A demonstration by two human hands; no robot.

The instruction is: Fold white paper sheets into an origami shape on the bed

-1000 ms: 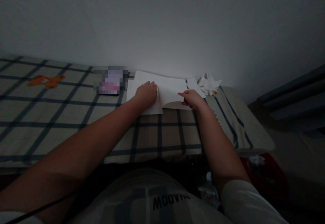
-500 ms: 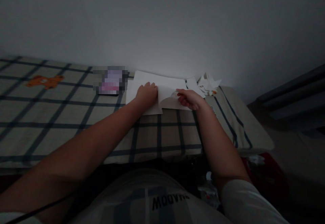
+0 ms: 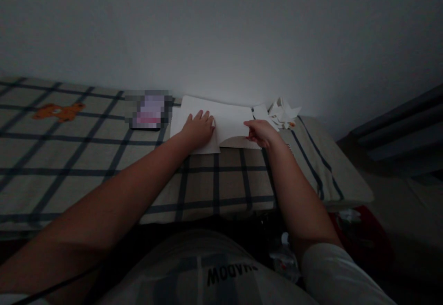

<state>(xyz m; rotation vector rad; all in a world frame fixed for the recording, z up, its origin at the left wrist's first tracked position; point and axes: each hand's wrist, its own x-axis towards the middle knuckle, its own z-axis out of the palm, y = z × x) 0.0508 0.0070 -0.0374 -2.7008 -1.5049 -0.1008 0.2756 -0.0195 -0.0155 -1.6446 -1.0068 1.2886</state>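
Both hands on the paper, by the wall.

My left hand point(image 3: 199, 128) presses flat, fingers spread, on the white sheet point(image 3: 228, 120); my right hand point(image 3: 260, 132) pinches its right edge. The sheet's long axis runs left-right along the wall, paper scraps point(image 3: 284, 112) just right.

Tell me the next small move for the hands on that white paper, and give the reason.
Probably draw the right hand and the flap it pinches across toward the left hand, then press the fold flat. The left hand lies flat on the white paper, holding it to the checked cover, while the flap's edge is lifted, so the crease looks unfinished.
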